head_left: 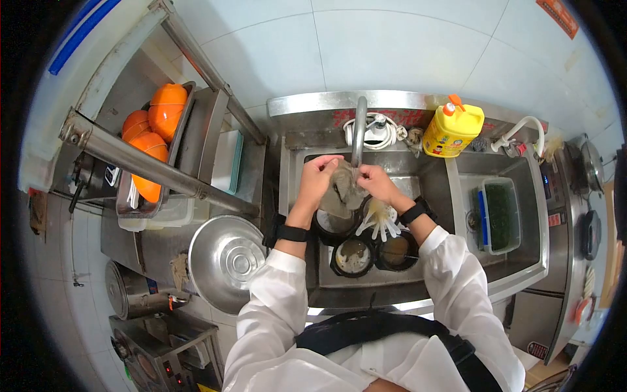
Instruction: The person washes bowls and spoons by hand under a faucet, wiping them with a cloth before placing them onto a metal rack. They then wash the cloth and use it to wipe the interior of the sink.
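Note:
My left hand (317, 181) pinches the upper left edge of a limp grey-beige cloth (346, 188), held beneath the curved metal faucet (360, 127). On the other side of it, my right hand (379, 184) is closed on the cloth's right edge. A pale, translucent rubber glove (380, 222) lies just below, its fingers pointing toward me. Under and around it in the sink basin (339, 282) stand several dark round pots, among them one with cloudy, foamy liquid (353, 257) and one with brownish liquid (397, 252). The cloth partly covers another pot behind.
A yellow jug (453, 130) and a coiled white hose (392, 136) sit on the sink's back ledge. The right basin holds a plastic tub (500, 215) of dark green contents. At left are a large metal bowl (225, 261) and a rack of orange bowls (168, 111).

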{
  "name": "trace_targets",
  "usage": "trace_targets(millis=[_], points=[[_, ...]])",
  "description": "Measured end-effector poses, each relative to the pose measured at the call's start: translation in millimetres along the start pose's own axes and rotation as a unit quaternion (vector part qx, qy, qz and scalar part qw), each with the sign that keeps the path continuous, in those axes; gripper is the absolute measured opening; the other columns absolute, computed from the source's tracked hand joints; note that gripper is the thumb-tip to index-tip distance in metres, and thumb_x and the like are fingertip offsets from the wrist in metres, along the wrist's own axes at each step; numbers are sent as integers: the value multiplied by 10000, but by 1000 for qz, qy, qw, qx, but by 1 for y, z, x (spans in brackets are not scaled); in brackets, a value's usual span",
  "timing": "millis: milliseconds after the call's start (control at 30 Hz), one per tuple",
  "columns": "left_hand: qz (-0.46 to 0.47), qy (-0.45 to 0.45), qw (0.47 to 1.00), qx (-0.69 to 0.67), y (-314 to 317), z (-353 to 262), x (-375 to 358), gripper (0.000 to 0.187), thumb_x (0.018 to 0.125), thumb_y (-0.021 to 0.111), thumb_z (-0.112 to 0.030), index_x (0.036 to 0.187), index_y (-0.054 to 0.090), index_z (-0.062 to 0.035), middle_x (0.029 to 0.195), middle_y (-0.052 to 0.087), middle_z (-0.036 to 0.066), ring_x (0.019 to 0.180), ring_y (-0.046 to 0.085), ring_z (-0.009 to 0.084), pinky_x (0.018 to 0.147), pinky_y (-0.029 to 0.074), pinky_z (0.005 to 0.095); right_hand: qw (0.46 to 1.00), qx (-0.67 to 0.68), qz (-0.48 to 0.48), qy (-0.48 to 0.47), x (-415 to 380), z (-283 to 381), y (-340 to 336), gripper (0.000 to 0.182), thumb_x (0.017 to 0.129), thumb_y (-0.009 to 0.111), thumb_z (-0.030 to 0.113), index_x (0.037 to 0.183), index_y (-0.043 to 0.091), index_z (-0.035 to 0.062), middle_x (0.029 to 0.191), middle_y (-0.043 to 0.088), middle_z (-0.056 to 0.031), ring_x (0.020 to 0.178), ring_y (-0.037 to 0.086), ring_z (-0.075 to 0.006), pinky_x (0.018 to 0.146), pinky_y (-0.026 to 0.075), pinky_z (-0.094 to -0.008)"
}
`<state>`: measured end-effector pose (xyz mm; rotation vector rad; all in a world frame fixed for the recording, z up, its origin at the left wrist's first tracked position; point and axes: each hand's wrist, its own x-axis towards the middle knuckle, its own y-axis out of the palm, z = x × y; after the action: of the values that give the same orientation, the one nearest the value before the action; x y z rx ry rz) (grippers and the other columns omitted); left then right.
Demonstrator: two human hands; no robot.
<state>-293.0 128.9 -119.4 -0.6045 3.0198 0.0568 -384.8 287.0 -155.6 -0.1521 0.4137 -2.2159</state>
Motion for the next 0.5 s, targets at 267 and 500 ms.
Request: trace_targets(millis=[267, 500], points=[[57, 96, 980, 163, -19, 37, -13, 545, 685, 649, -14, 1194, 463, -59, 1251, 435, 85, 1137, 418, 211, 919, 359, 324, 997, 69, -20, 1, 12, -10, 4, 197, 748, 644, 166, 734, 530, 6, 637, 533, -12, 628, 496, -84, 595, 429, -264], [136, -78, 986, -55, 40, 88, -26, 543, 740, 674, -127, 1208, 411, -43, 1109, 525, 30, 1019, 490, 137, 857, 390, 284, 908, 414, 11, 57, -4, 25, 27, 95, 831, 566, 101, 899, 520, 52, 825, 519, 36, 754, 495, -56, 668, 418, -241]])
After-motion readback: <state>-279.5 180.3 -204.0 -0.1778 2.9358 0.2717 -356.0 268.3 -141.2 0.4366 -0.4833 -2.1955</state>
